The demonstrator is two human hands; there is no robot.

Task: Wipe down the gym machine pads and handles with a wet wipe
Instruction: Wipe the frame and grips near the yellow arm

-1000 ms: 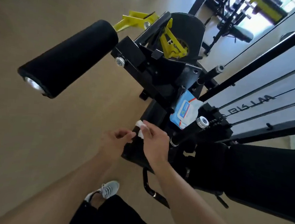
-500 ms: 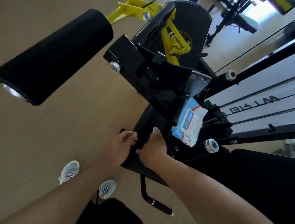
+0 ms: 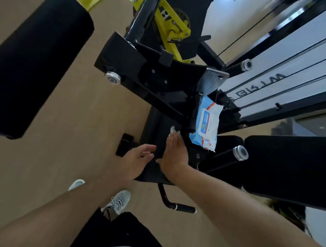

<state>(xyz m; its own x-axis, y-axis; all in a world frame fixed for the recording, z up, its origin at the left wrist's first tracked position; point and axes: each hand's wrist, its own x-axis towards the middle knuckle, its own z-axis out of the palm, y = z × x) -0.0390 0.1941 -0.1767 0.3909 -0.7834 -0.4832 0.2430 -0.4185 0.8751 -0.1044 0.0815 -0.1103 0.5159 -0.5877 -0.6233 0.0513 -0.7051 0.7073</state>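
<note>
White, crumpled and partly hidden, the wet wipe [image 3: 173, 131] lies under the fingertips of the right hand [image 3: 173, 153], pressed against the black seat pad [image 3: 158, 123] just below the frame centre. A second ago the same wipe was held up in the air, pinched between both hands; it has since been carried down onto the pad. The right hand's fingers now lie extended and flat over the wipe, pressing rather than pinching; only a tuft shows beyond them at 12 o'clock of the hand.

The left hand [image 3: 136, 160], at 9 o'clock of the right, has let go of the wipe. Its fingers are loosely spread and hold nothing. It appears to touch the pad's near edge, though contact cannot be confirmed.

Judgement: preparation of the wipe is over and wiping of the seat pad has begun. Everything else appears yet to be done.

Outward from the pad: the wipes packet [image 3: 207, 125], blue and white, is wedged in the machine frame at 2 o'clock of the right hand. A capped handle [image 3: 233, 156] lies at 3 o'clock, the back pad [image 3: 291, 164] beyond it. The large roller pad [image 3: 32, 60] stands at 10 o'clock, well apart. A lever grip [image 3: 182, 207] projects at 6 o'clock.
</note>
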